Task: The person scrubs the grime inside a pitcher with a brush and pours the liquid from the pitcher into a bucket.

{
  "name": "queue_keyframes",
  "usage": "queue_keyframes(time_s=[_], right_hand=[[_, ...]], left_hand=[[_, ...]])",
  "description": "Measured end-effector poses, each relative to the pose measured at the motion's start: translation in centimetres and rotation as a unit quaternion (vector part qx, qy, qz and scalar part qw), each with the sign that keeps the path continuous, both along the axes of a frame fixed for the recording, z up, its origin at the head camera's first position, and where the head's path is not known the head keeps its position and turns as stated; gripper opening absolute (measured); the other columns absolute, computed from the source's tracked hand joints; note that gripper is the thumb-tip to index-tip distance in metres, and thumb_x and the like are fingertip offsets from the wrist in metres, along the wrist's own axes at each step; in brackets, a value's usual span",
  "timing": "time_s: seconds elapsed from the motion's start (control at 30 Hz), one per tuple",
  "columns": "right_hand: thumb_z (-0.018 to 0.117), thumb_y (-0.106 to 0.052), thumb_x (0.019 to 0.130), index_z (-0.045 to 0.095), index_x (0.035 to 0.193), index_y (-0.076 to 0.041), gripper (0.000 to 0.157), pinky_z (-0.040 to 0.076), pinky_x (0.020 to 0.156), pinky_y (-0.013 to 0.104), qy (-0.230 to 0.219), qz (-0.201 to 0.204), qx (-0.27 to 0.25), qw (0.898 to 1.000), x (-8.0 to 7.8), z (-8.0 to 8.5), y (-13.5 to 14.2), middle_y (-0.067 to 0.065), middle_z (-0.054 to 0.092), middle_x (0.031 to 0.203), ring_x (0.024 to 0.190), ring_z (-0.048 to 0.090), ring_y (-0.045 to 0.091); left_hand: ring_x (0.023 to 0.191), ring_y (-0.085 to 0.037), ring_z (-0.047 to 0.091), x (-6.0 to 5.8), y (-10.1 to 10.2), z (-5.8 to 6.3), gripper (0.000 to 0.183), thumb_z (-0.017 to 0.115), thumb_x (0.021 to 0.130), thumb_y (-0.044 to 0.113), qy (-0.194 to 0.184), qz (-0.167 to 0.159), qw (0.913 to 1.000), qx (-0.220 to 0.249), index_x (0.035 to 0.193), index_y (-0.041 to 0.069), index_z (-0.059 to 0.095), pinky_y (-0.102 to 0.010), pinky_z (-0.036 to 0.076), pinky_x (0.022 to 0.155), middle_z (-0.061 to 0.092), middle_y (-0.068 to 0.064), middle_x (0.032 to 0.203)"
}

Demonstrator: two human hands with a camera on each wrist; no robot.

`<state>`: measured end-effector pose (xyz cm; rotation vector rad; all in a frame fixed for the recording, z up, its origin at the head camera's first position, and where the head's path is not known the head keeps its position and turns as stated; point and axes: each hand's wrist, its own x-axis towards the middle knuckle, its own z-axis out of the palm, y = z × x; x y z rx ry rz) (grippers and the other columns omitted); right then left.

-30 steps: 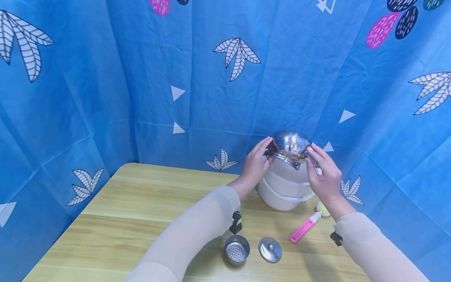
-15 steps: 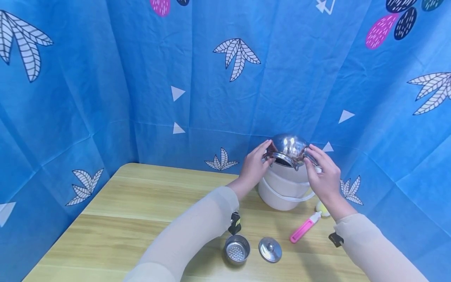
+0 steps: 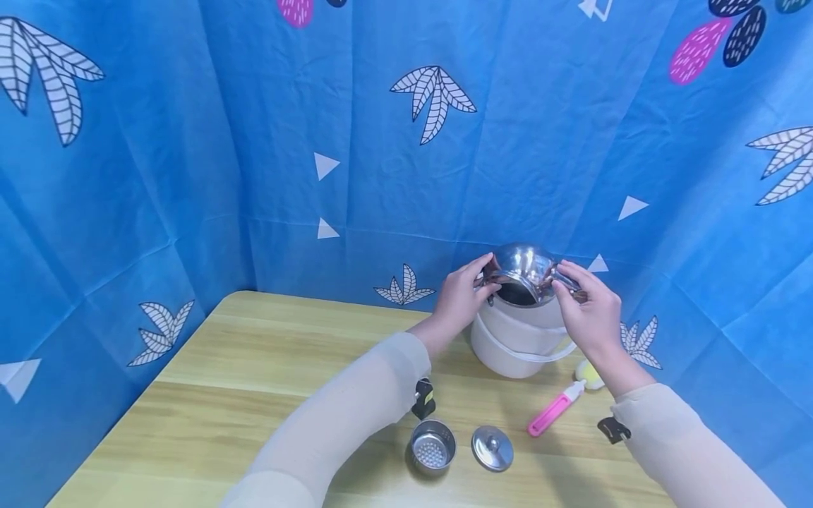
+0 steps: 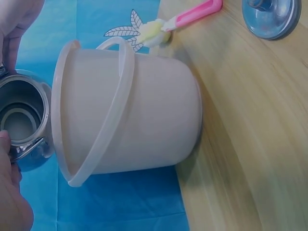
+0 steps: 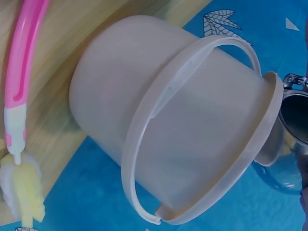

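Note:
A shiny steel teapot is held tilted over the white bucket, its dark opening turned toward me. My left hand grips the teapot's left side, fingers above and thumb at the rim. With my right hand I pinch a metal part sticking out on the right; whether it is the handle or the spout, I cannot tell. In the left wrist view the teapot's round mouth shows a hollow inside. The right wrist view cuts off most of the teapot.
A steel strainer cup with a perforated bottom stands on the wooden table. Beside it lies a steel lid with a knob. A pink-handled brush with a yellow sponge head lies right of the bucket. Blue curtain hangs behind.
The teapot has turned in my hands, so its mouth has swung toward me and its dark inside shows more. Both hands stay above the bucket. The head view has shifted slightly.

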<state>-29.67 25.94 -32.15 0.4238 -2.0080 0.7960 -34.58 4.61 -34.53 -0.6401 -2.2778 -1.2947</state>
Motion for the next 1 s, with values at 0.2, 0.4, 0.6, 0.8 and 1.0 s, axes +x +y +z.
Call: queue_keyframes(time_s=[0.2, 0.4, 0.6, 0.8, 1.0], right_hand=[[0.074, -0.004, 0.090, 0.072, 0.121, -0.002, 0.031, 0.046, 0.077, 0.000, -0.036, -0.002, -0.007, 0.999, 0.1, 0.4, -0.3, 0.010, 0.069, 0.125, 0.100, 0.069, 0.014], [0.073, -0.006, 0.091, 0.072, 0.121, -0.002, 0.030, 0.045, 0.074, 0.000, -0.046, -0.002, -0.009, 0.999, 0.6, 0.8, -0.7, 0.010, 0.070, 0.125, 0.088, 0.054, -0.020], [0.073, -0.007, 0.091, 0.072, 0.122, -0.003, 0.031, 0.045, 0.066, 0.002, -0.062, -0.014, -0.016, 0.998, 1.0, 1.2, -0.9, 0.013, 0.072, 0.119, 0.074, 0.053, -0.021], [0.075, -0.011, 0.091, 0.072, 0.122, -0.007, 0.031, 0.044, 0.059, 0.006, -0.088, -0.021, -0.032, 0.995, 1.6, 1.5, -1.3, 0.016, 0.075, 0.105, 0.067, 0.054, -0.015], [0.074, -0.010, 0.091, 0.073, 0.121, -0.006, 0.030, 0.044, 0.059, 0.005, -0.094, -0.008, -0.038, 0.995, 2.1, 1.6, -1.9, 0.017, 0.074, 0.105, 0.068, 0.054, -0.014]], left_hand=[[0.123, -0.018, 0.061, 0.1, -0.4, 0.1, 0.057, 0.073, 0.091, 0.016, 0.012, -0.008, 0.9998, 0.014, 0.145, 0.011, 0.054, -0.008, 0.046, 0.093, 0.057, -0.006, 0.143], [0.124, -0.017, 0.060, 0.2, -0.7, 0.0, 0.056, 0.073, 0.091, 0.018, 0.030, -0.009, 0.9993, 0.021, 0.144, 0.010, 0.055, -0.009, 0.046, 0.093, 0.061, -0.005, 0.139], [0.128, -0.018, 0.057, 0.4, -1.1, -0.1, 0.057, 0.073, 0.091, 0.027, 0.054, 0.010, 0.9985, 0.004, 0.143, 0.010, 0.056, -0.016, 0.044, 0.102, 0.057, -0.004, 0.143], [0.131, -0.019, 0.055, 1.1, -1.7, 0.3, 0.057, 0.073, 0.090, 0.031, 0.064, 0.026, 0.9976, 0.002, 0.141, 0.012, 0.058, -0.022, 0.043, 0.107, 0.057, -0.003, 0.143], [0.130, -0.019, 0.055, 1.6, -2.2, 0.2, 0.056, 0.072, 0.091, 0.032, 0.067, 0.027, 0.9974, 0.008, 0.141, 0.011, 0.058, -0.022, 0.043, 0.107, 0.059, -0.004, 0.142]])
